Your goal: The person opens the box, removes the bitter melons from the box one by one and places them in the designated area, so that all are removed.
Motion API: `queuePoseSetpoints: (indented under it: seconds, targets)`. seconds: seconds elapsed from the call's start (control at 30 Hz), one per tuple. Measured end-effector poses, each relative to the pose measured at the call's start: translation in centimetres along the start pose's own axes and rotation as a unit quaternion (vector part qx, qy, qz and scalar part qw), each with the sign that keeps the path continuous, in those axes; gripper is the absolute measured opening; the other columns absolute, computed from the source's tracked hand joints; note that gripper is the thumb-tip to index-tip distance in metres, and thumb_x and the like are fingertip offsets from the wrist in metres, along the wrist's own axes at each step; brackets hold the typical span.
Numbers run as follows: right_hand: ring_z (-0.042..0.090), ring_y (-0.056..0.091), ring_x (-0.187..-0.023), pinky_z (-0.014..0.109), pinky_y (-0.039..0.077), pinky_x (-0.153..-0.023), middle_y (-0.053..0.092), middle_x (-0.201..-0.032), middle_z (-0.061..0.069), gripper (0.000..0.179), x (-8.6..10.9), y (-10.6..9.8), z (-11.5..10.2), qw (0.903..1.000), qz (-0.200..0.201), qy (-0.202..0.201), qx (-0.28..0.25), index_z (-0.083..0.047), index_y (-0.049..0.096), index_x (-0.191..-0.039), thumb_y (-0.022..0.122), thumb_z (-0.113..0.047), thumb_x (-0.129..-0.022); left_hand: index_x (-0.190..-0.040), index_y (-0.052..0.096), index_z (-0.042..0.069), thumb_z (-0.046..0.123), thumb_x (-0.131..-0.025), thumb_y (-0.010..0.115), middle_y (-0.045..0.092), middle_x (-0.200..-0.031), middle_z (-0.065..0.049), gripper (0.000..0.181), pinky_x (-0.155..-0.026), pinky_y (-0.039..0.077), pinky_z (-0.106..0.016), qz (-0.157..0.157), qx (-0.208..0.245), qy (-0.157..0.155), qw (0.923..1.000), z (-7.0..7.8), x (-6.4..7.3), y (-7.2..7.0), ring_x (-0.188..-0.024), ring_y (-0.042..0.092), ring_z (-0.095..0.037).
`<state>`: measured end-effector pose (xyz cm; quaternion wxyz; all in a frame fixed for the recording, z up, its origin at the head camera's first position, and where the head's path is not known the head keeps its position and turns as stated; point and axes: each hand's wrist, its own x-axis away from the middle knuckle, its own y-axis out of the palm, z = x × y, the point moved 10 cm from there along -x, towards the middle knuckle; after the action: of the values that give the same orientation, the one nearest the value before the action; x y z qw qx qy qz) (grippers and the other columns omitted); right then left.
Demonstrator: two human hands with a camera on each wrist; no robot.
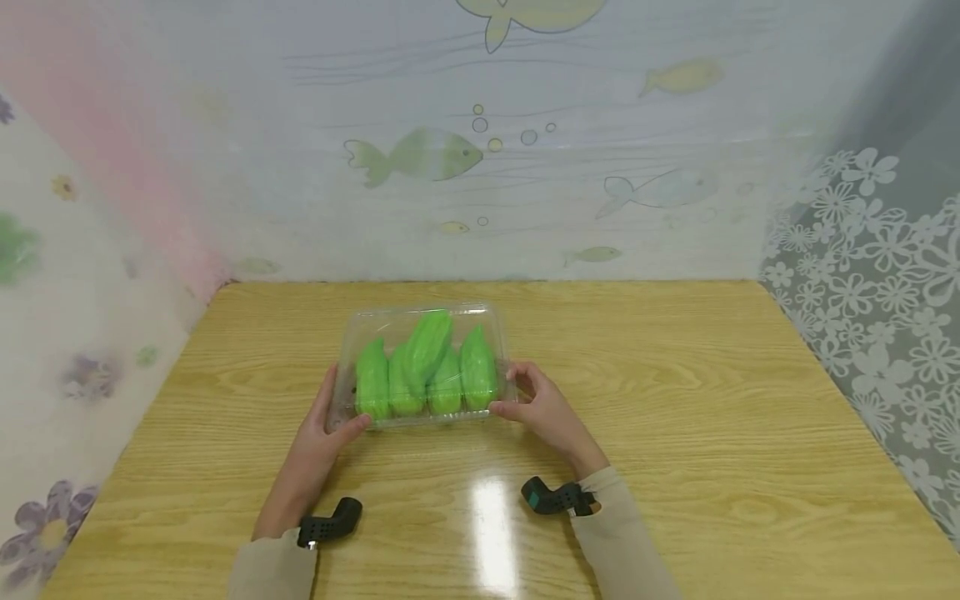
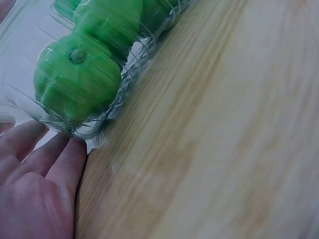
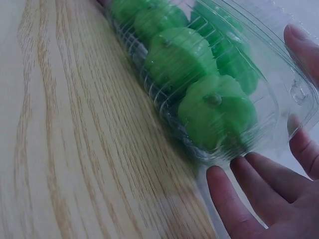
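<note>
A clear plastic clamshell box [image 1: 468, 421] has its lid closed over several green, ribbed, gourd-like vegetables [image 1: 372, 379], tapered at one end. Most lie side by side, with one across the top of the others. My left hand [image 1: 322, 442] holds the box's left end, thumb at the near corner; in the left wrist view its fingertips touch the box's lower edge. At the opposite end, my right hand [image 1: 543, 417] grips the box between thumb and fingers, several of them near its bottom edge in the right wrist view. Whether the box bears fully on the table cannot be told.
The wood-grain table [image 1: 712, 433] extends on both sides of the box. Behind it hangs a pale sheet [image 1: 562, 208] printed with fish, and a flowered curtain [image 1: 862, 292] borders the right side. Each wrist wears a black camera mount [image 1: 330, 522].
</note>
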<state>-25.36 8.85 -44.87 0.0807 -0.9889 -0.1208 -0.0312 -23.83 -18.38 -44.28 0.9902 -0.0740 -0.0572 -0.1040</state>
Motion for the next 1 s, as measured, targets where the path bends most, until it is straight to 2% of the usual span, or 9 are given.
queuePoseSetpoints:
  seconds: [0.2, 0.33, 0.63, 1.0]
  targets:
    - [0.026, 0.034, -0.124, 0.045, 0.029, -0.097, 0.040, -0.132, 0.006, 0.043, -0.02, -0.03, 0.20, 1.0000, 0.001, 0.009, 0.001, -0.009, 0.043, -0.097, 0.074, -0.025, -0.073, -0.138, 0.001, 0.045, 0.021, -0.087, 0.059, -0.007, -0.147, 0.002, 0.081, -0.102, 0.004, -0.053, -0.002, -0.013, 0.000, 0.9999, 0.32, 0.13, 0.18, -0.132, -0.006, -0.022]
    - [0.024, 0.033, -0.124, 0.045, 0.027, -0.099, 0.040, -0.131, 0.010, 0.041, 0.00, -0.04, 0.11, 0.9997, 0.001, 0.007, 0.023, -0.007, 0.044, -0.096, 0.074, -0.025, -0.074, -0.138, 0.001, 0.045, 0.021, -0.086, 0.059, -0.008, -0.147, 0.002, 0.081, -0.101, 0.003, -0.053, -0.001, -0.014, 0.003, 0.9999, 0.12, 0.10, 0.16, -0.132, -0.007, -0.022]
    - [0.025, 0.033, -0.124, 0.046, 0.031, -0.096, 0.039, -0.134, 0.006, 0.042, -0.22, -0.42, 0.25, 0.9981, 0.015, -0.002, 0.059, -0.009, 0.047, -0.091, 0.073, -0.036, -0.072, -0.138, 0.000, 0.045, 0.019, -0.086, 0.059, -0.010, -0.147, 0.003, 0.083, -0.101, 0.004, -0.053, -0.004, -0.010, 0.013, 0.9999, 0.54, -0.02, 0.23, -0.132, -0.008, -0.021]
    - [0.022, 0.034, -0.124, 0.044, 0.035, -0.093, 0.039, -0.135, 0.007, 0.034, -0.09, -0.43, -0.01, 0.9978, 0.013, 0.010, 0.065, -0.011, 0.050, -0.081, 0.072, -0.035, -0.073, -0.138, 0.000, 0.045, 0.019, -0.085, 0.061, -0.010, -0.147, 0.006, 0.085, -0.102, 0.005, -0.053, -0.005, -0.009, 0.013, 0.9999, -0.22, -0.60, -0.06, -0.132, -0.008, -0.018]
